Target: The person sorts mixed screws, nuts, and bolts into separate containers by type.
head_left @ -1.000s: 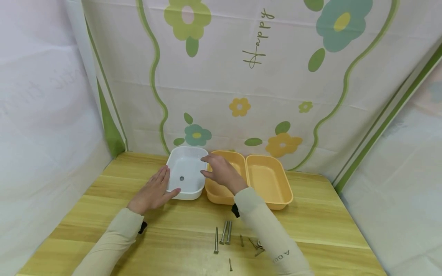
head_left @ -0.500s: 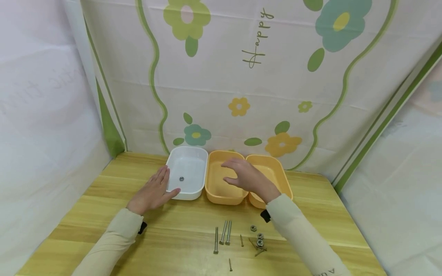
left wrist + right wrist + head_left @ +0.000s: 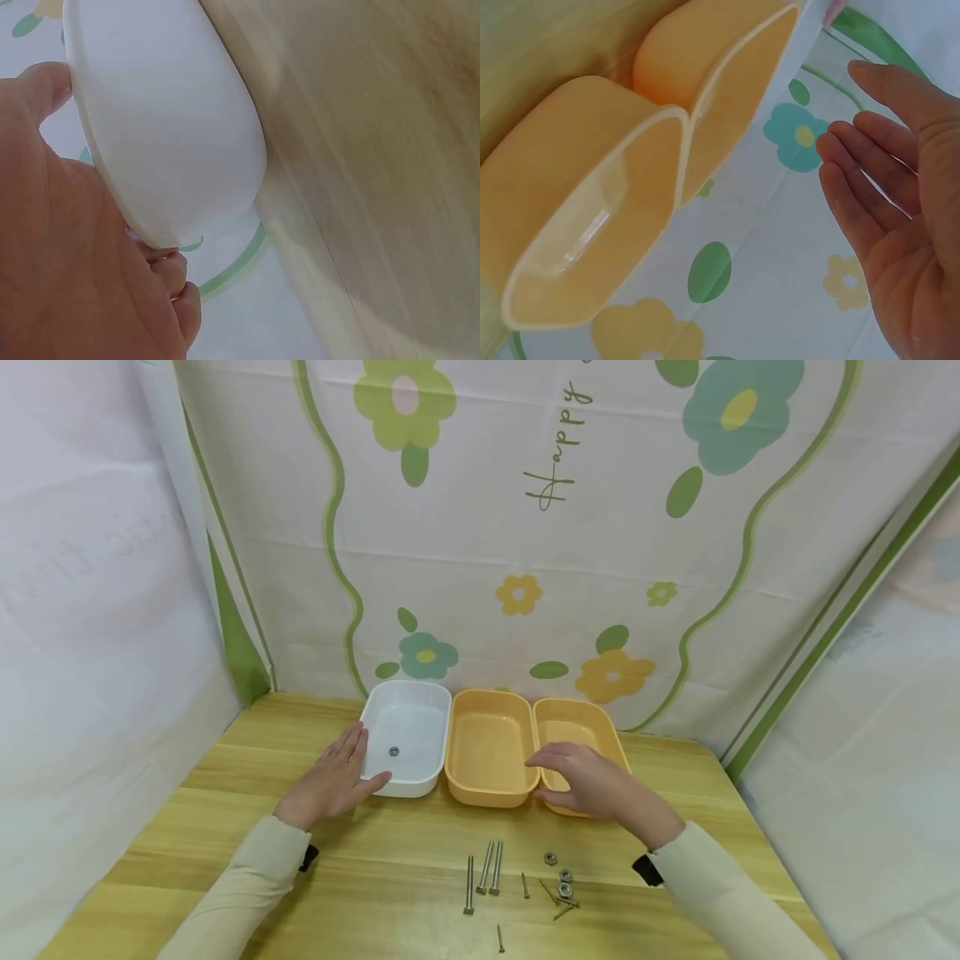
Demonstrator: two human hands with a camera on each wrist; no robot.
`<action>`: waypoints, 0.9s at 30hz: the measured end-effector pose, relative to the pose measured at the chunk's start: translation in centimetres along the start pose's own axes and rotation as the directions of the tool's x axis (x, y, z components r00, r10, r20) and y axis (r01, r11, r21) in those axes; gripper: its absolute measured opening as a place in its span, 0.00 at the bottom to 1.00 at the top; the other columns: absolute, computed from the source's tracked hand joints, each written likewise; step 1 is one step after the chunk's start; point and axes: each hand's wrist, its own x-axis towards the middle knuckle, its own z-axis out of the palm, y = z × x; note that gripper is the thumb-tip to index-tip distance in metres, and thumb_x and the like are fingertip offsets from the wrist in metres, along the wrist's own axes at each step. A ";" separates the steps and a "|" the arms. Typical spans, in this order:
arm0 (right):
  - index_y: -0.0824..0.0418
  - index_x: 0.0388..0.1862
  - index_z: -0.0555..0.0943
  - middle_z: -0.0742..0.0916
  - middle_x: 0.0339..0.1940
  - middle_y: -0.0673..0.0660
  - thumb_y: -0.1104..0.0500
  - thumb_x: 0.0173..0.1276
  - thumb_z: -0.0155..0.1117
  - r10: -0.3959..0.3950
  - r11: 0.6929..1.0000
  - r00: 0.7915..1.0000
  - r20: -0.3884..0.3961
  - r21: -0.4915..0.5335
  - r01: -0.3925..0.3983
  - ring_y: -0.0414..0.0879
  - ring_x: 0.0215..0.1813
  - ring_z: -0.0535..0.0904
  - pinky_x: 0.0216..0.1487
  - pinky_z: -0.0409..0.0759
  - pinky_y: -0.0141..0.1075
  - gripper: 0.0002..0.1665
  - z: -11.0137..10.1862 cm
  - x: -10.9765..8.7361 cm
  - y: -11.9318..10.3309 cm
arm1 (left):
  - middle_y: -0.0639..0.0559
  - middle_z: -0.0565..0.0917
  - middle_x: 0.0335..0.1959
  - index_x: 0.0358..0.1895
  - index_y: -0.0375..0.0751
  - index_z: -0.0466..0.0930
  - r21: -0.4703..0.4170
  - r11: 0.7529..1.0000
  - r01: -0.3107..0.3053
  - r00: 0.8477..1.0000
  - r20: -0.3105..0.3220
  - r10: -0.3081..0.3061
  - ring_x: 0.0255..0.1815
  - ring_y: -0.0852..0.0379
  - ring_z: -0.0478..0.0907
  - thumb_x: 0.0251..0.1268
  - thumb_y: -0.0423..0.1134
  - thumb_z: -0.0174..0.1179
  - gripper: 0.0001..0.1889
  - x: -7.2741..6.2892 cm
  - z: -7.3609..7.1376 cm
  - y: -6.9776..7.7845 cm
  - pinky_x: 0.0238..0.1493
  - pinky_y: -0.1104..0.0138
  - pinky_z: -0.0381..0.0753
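Observation:
My left hand (image 3: 327,779) rests against the left side and front corner of a white tray (image 3: 408,783), fingers straight along its rim. Inside that tray lies one small nut (image 3: 394,751). In the left wrist view the thumb and fingertips touch the rim of the white tray (image 3: 169,120). My right hand (image 3: 592,781) hovers over the front of the right yellow tray (image 3: 577,703), fingers relaxed and holding nothing. The right wrist view shows the right hand (image 3: 900,172) with its palm bare, apart from both yellow trays.
The middle yellow tray (image 3: 491,797) stands between the other two. On the wooden table (image 3: 360,893) in front lie several long bolts (image 3: 469,885), several screws (image 3: 501,937) and three nuts (image 3: 566,876). A flowered cloth (image 3: 450,527) hangs behind the trays.
My right hand has moved right and toward me, from the white tray's right edge across the middle tray to the right yellow one. The left hand has stayed put.

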 end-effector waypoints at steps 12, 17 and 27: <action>0.62 0.59 0.86 0.90 0.55 0.57 0.59 0.70 0.76 -0.023 0.992 0.988 0.154 0.129 0.003 0.50 0.55 0.88 0.52 0.90 0.35 0.21 1.3 -5.3 -0.5 | 0.25 0.45 0.86 0.81 0.17 0.45 0.005 1.000 -0.004 1.000 0.001 0.004 0.87 0.28 0.43 0.82 0.63 0.49 0.51 0.0 0.1 -0.2 0.85 0.38 0.50; 0.59 0.58 0.86 0.90 0.55 0.53 0.58 0.69 0.76 -0.005 0.993 0.976 0.217 0.116 -0.021 0.46 0.55 0.88 0.52 0.89 0.34 0.20 1.9 -6.2 -1.1 | 0.24 0.44 0.86 0.81 0.17 0.45 0.006 1.000 -0.009 1.000 -0.002 0.009 0.87 0.28 0.43 0.82 0.63 0.48 0.51 0.0 0.2 -0.2 0.85 0.38 0.50; 0.61 0.53 0.89 0.91 0.50 0.52 0.62 0.65 0.76 -0.062 0.989 0.972 0.227 0.148 0.028 0.42 0.52 0.88 0.53 0.88 0.32 0.16 4.6 -7.8 -1.0 | 0.25 0.44 0.86 0.81 0.18 0.44 0.007 1.000 -0.004 1.000 0.007 0.004 0.88 0.28 0.42 0.82 0.64 0.47 0.51 0.1 0.2 -0.3 0.86 0.38 0.50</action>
